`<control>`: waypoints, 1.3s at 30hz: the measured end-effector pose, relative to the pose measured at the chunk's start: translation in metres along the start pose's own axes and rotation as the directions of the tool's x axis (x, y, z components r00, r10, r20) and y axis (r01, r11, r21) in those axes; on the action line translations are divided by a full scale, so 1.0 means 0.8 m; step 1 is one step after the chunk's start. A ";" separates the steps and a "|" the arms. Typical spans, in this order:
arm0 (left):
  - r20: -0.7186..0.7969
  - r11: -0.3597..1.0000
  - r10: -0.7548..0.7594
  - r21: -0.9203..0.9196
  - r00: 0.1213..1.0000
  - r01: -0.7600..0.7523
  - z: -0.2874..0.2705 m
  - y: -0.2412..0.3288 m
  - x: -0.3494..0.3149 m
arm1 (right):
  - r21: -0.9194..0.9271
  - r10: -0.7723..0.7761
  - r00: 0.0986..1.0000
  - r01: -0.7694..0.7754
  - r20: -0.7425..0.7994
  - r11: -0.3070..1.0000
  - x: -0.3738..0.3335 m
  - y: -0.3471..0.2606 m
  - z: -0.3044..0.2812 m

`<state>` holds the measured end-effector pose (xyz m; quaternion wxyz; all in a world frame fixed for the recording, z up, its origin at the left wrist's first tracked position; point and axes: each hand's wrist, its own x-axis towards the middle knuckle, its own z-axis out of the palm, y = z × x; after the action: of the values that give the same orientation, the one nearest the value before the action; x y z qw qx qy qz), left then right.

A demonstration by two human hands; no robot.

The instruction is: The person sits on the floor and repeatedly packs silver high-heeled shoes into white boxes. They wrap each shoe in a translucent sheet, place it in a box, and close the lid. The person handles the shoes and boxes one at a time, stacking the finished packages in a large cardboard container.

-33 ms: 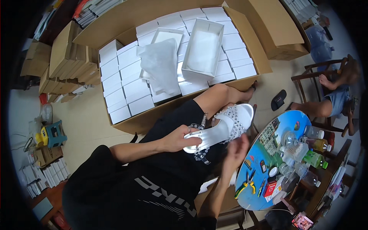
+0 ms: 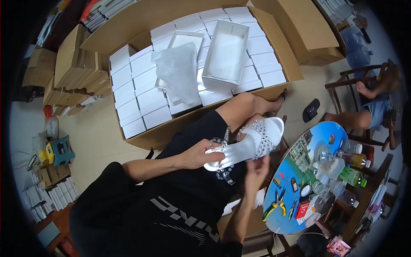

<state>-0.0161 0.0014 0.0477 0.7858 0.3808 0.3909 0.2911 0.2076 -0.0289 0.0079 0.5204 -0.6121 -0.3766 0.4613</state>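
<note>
My left hand [image 2: 200, 156] grips the heel end of a silver sandal [image 2: 238, 153], its thumb lying on the insole. The sandal is held over my lap with its toe pointing right. Clear straps with silver studs cross the toe part, and a studded ankle strap hangs down beside the heel. At the near edge of the toe straps, my right hand [image 2: 257, 172] has its fingers closed on the strap; the fingertips are partly hidden.
Ahead is a large carton [image 2: 295, 68] packed with white boxes; an open white box [image 2: 224, 55] and white wrapping paper [image 2: 177, 73] lie on top. At right, a blue round table [image 2: 278, 220] bears pliers [image 2: 275, 207] and bottles. Another person's leg [image 2: 357, 123] is beyond.
My right hand has moved slightly left and its fingers have closed at the strap edge. The left hand keeps its grip, and the sandal has barely shifted.
</note>
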 end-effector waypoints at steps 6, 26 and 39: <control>0.151 0.997 -0.029 -0.062 0.988 0.039 -0.001 -0.015 -0.004 | -0.217 -0.167 0.852 0.308 0.497 0.926 0.016 0.004 0.035; -0.286 0.931 0.285 0.308 0.915 -0.193 0.010 -0.028 0.017 | -0.214 0.076 0.996 -0.065 0.043 0.975 -0.034 -0.076 0.022; -0.304 0.970 0.241 0.038 0.922 -0.241 0.022 -0.041 0.019 | -0.345 -0.497 0.813 0.580 0.304 0.738 -0.053 -0.052 0.081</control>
<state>0.0117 -0.0116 0.0218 0.6738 0.3763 0.4583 0.4409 0.1337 -0.0429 0.0539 0.4480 -0.5262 -0.6767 0.2539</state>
